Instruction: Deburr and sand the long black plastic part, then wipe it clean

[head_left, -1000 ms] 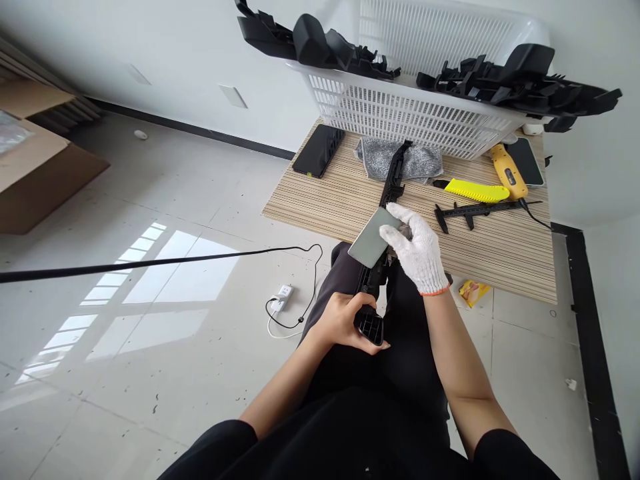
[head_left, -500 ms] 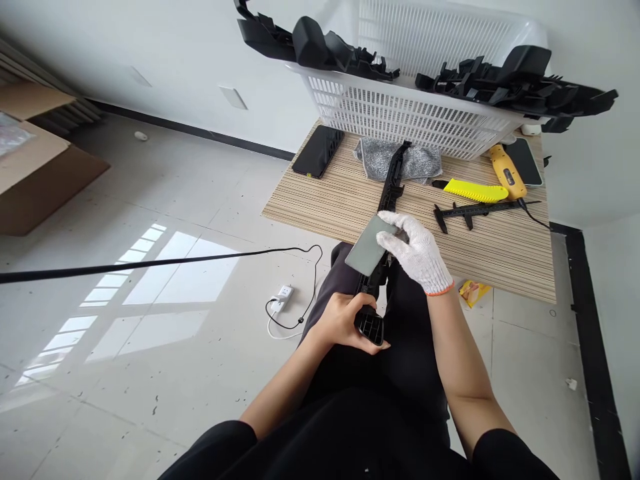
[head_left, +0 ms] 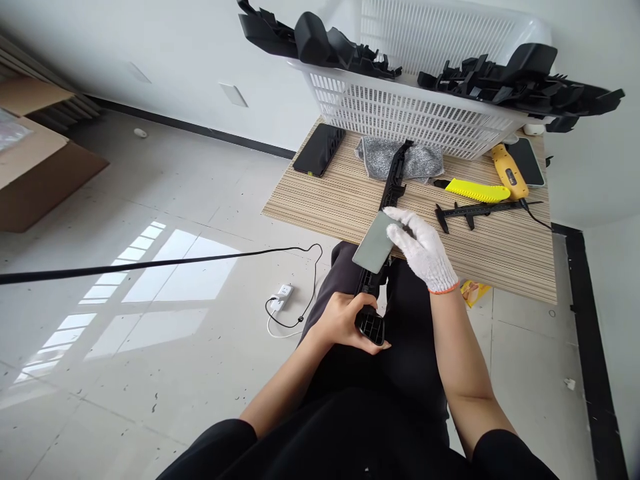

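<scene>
My bare left hand (head_left: 347, 319) is closed around the near end of a long black plastic part (head_left: 394, 180). That part runs from above my lap up over the table edge, its far end on a grey cloth (head_left: 373, 157). In a white knit glove with an orange cuff, my right hand (head_left: 423, 248) grips a flat grey-green rectangular pad (head_left: 375, 243) between thumb and fingers. The pad lies over the middle of the black part and hides a stretch of it; whether they touch I cannot tell.
On the wooden table (head_left: 520, 260) lie a black phone (head_left: 319, 150), a yellow utility knife (head_left: 477, 191), a black caliper (head_left: 470, 211) and a yellow corded tool (head_left: 509, 172). Behind stands a white basket (head_left: 415, 110) bearing black plastic parts (head_left: 515, 80). A power strip (head_left: 283, 295) lies on the floor.
My right hand has shifted slightly to the right and away from me, carrying the grey-green pad along the black part. My left hand keeps its place.
</scene>
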{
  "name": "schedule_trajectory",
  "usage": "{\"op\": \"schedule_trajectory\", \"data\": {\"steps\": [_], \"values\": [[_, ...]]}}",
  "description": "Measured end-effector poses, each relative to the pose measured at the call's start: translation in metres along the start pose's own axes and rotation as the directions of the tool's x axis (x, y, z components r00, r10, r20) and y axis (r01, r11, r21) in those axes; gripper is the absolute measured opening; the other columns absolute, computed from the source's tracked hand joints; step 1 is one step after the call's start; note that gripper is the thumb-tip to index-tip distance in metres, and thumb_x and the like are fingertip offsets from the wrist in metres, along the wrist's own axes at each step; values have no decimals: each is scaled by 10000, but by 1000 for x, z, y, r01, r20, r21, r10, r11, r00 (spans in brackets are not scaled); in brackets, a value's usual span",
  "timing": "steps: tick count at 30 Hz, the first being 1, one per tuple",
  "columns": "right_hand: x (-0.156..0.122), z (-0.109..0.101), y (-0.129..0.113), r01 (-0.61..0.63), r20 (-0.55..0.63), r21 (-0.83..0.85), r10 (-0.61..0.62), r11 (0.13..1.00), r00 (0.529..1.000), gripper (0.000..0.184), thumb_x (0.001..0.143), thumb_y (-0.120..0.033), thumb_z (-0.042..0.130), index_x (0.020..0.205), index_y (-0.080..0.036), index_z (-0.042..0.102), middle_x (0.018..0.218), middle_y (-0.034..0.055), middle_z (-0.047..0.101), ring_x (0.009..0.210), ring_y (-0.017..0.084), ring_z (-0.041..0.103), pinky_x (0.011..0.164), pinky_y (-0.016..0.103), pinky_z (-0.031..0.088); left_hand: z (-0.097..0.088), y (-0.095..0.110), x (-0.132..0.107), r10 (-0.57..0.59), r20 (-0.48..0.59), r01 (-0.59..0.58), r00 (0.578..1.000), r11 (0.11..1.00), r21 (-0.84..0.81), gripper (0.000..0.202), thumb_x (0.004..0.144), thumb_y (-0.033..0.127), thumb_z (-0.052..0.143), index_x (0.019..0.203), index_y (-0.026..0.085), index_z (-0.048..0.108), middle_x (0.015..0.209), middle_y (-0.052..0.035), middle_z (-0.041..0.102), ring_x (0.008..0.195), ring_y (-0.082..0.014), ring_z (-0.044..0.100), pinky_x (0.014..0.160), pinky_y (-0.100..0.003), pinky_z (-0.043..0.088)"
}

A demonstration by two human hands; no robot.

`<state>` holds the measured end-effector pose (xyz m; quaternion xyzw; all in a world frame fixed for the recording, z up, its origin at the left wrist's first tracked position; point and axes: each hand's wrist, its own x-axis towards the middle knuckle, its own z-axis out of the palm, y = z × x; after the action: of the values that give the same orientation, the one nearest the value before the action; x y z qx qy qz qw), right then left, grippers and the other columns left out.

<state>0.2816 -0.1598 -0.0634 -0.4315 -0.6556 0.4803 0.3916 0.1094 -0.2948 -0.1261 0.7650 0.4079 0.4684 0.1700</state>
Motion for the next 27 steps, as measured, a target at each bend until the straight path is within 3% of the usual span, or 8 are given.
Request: {"op": "schedule_trajectory", "data": {"steps": [5, 9, 14, 18, 22, 26, 27], "values": [[0, 2, 1, 19, -134, -26, -23, 999, 991, 411, 997, -447, 622, 1373, -288, 674, 1375, 55, 691, 1192, 232, 673, 1071, 423, 554, 0, -1, -1, -25, 8, 25, 1000, 999, -25, 555, 680, 648, 770, 966, 230, 542, 643, 52, 668, 425, -100, 606, 404, -218, 432], [-1, 1, 2, 21, 85, -40, -18, 999, 996, 408, 970, -486, 659, 1334, -306, 703, 1341, 44, 708, 1165, 241, 684, 1060, 442, 562, 0, -1, 0, -7, 8, 7, 1000, 1000, -19, 554, 676, 646, 777, 964, 232, 546, 601, 70, 640, 397, -94, 581, 387, -221, 410], [-2, 2, 0, 39, -67, -61, -43, 997, 997, 407, 989, -470, 631, 1357, -305, 686, 1337, 55, 705, 1172, 238, 674, 1069, 445, 554, 0, 0, 0, -11, 3, 11, 1000, 1000, -19, 544, 697, 648, 757, 967, 230, 537, 632, 57, 658, 413, -98, 599, 395, -223, 419], [-2, 3, -1, 14, 120, -23, -11, 1000, 993, 392, 961, -460, 675, 1314, -294, 708, 1337, 51, 711, 1171, 242, 679, 1048, 442, 569, 0, -1, 0, -12, 13, 12, 1000, 1000, -12, 554, 675, 642, 773, 972, 233, 545, 618, 63, 658, 408, -100, 596, 400, -222, 423], [-3, 3, -1, 15, -60, -28, -16, 999, 998, 420, 975, -483, 647, 1350, -299, 691, 1334, 63, 709, 1133, 240, 692, 1031, 457, 578, 0, -1, 0, -9, 6, 9, 1000, 1000, -17, 550, 678, 641, 766, 970, 235, 539, 626, 62, 658, 402, -96, 589, 394, -221, 408], [-3, 3, -2, -2, 138, 5, 1, 1000, 990, 412, 944, -479, 693, 1311, -292, 722, 1337, 61, 713, 1149, 249, 695, 1032, 456, 583, 0, -1, 0, -15, 9, 15, 1000, 1000, -8, 553, 671, 645, 769, 966, 236, 543, 612, 64, 655, 399, -101, 589, 397, -225, 416], [-3, 3, -2, -12, 142, 22, 8, 1000, 990, 412, 945, -479, 692, 1313, -295, 720, 1331, 60, 715, 1139, 246, 699, 1021, 450, 589, 0, -1, 0, -14, 9, 14, 1000, 1000, -8, 552, 676, 648, 765, 967, 235, 542, 619, 61, 660, 402, -102, 593, 397, -225, 419]]}}
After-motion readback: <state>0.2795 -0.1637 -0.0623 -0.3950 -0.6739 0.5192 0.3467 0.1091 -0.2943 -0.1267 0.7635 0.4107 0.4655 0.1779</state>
